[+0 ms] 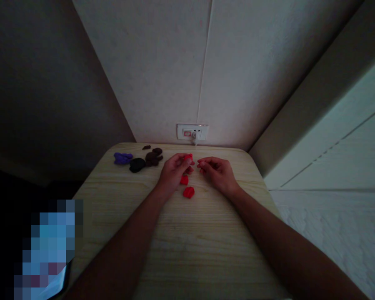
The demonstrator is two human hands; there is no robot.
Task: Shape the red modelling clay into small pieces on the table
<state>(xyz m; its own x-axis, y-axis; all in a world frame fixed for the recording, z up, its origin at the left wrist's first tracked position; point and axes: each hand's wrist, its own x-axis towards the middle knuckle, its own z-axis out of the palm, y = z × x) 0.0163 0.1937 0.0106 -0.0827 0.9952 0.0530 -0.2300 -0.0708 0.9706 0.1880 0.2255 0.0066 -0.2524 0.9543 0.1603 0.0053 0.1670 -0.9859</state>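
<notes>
My left hand (175,168) is closed, pinching a piece of red modelling clay (189,157) between thumb and fingers. Just to its right, my right hand (217,171) has thumb and fingertips pressed together in a pinch. Its fingertips look reddish, but whatever they hold is too small to make out. The two hands are apart by a narrow gap. Beneath the left hand lies one red clay lump (184,180), partly covered by the hand. A second red clay lump (189,192) rests on the wooden table a little nearer to me.
Purple clay (123,158), black clay (137,165) and several brown clay pieces (153,158) lie at the table's back left. A wall socket (192,132) with a plug sits behind the table (187,250). A lit, pixelated screen (54,241) is at the lower left.
</notes>
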